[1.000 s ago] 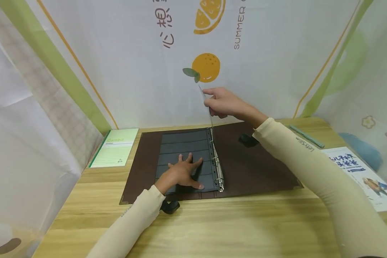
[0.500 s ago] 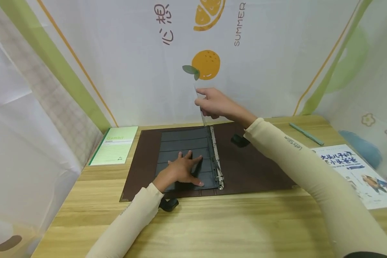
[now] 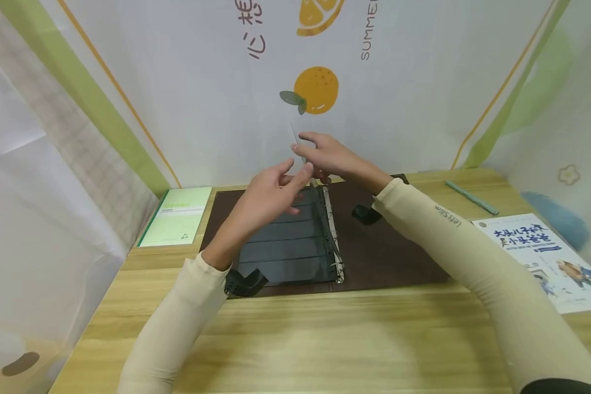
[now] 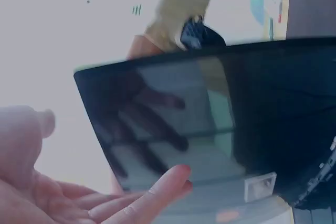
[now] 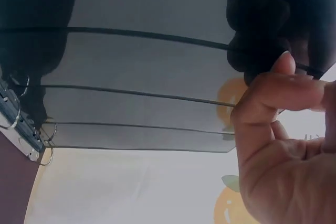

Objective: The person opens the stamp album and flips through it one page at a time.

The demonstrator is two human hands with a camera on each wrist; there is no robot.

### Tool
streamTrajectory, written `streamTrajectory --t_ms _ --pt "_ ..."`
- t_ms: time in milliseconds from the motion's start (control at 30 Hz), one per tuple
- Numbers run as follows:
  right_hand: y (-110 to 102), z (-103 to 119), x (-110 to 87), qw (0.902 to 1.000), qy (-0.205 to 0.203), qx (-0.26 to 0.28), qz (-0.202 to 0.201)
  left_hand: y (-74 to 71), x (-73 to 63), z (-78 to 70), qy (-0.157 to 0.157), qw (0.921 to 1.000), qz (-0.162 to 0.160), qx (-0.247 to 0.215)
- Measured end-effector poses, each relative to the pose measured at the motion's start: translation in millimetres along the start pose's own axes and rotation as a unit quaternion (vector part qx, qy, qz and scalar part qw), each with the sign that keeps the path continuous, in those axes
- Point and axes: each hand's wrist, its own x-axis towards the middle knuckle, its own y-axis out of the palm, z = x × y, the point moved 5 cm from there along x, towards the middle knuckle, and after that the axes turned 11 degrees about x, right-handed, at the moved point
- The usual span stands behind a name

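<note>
A dark brown ring binder (image 3: 389,241) lies spread open on the table, its metal rings (image 3: 332,235) along the middle. Black pocket pages (image 3: 283,249) lie flat on its left side. One glossy black pocket page (image 5: 147,66) stands up from the rings, seen nearly edge-on in the head view. My right hand (image 3: 327,156) pinches that page at its outer edge. Close to the same page, my left hand (image 3: 271,194) is raised with fingers extended; in the left wrist view its fingertips (image 4: 178,174) overlap the page's face, and contact is unclear.
A green-edged notebook (image 3: 177,216) lies left of the binder. To the right are a white picture book (image 3: 546,262) and a thin green stick-like item (image 3: 471,197). A white printed curtain (image 3: 216,109) hangs behind the table.
My left hand has lifted off the flat pages and moved up and away toward the standing page. The right hand, still holding the page, has shifted left as the page leans further left.
</note>
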Motion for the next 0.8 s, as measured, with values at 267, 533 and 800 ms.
streamTrajectory --t_ms 267,533,800 --pt "-8 -2 -1.2 0.9999 0.009 0.010 -0.006 -0.5 8.2 -12.4 -0.028 0.9988 0.038 0.013" --pt "-54 -48 -15.5 0.9913 0.001 -0.127 -0.035 -21.8 -3.9 11.2 -0.060 0.9847 -0.037 0.160" --pt "-90 -130 -52.6 0.9556 0.057 -0.288 0.024 -24.9 -18.7 55.8 -0.076 0.9742 -0.018 0.212"
